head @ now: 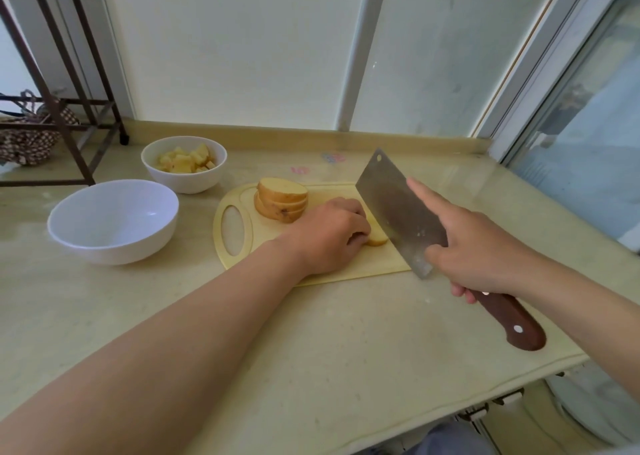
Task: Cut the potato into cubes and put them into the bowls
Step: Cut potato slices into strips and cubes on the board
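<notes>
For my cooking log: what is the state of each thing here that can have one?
Left hand: holds a potato slice down.
Right hand: grips the cleaver, forefinger on blade.
Potato stack: sliced, not cubed.
Near bowl: empty.
Far bowl: holds potato cubes.

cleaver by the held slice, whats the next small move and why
Probably press the cleaver down through the potato slice: the left hand pins it on the cutting board, the right hand grips the handle, and the blade stands at its edge.
</notes>
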The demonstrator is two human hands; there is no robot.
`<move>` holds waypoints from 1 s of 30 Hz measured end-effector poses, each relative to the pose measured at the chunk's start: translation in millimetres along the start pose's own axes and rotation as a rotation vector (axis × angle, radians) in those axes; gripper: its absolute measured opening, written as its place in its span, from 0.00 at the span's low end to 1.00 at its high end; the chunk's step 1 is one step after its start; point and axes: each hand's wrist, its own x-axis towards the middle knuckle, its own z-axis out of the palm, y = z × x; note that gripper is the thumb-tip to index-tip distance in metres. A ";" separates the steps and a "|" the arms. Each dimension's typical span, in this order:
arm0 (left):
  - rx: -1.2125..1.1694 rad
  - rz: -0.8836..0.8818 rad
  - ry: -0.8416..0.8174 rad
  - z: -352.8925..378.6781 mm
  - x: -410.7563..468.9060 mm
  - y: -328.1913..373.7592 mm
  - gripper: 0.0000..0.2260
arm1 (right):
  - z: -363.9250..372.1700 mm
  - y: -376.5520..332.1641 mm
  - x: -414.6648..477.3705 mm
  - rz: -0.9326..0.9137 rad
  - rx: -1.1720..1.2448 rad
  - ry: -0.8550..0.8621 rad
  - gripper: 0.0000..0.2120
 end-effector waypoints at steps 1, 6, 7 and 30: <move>0.002 0.001 -0.001 0.3 0.0 0.1 0.05 | -1.5 0.3 -1.5 0.001 -0.015 -0.007 0.46; 0.009 -0.002 0.001 1.7 0.9 -1.9 0.05 | -13.1 0.4 -6.0 0.019 -0.052 -0.072 0.45; 0.008 0.001 0.002 2.2 1.1 -2.5 0.05 | -16.0 -0.7 -5.5 0.025 -0.062 -0.092 0.45; 0.019 0.017 0.021 2.0 0.9 -3.5 0.05 | 9.1 -9.1 8.8 0.029 0.107 0.128 0.46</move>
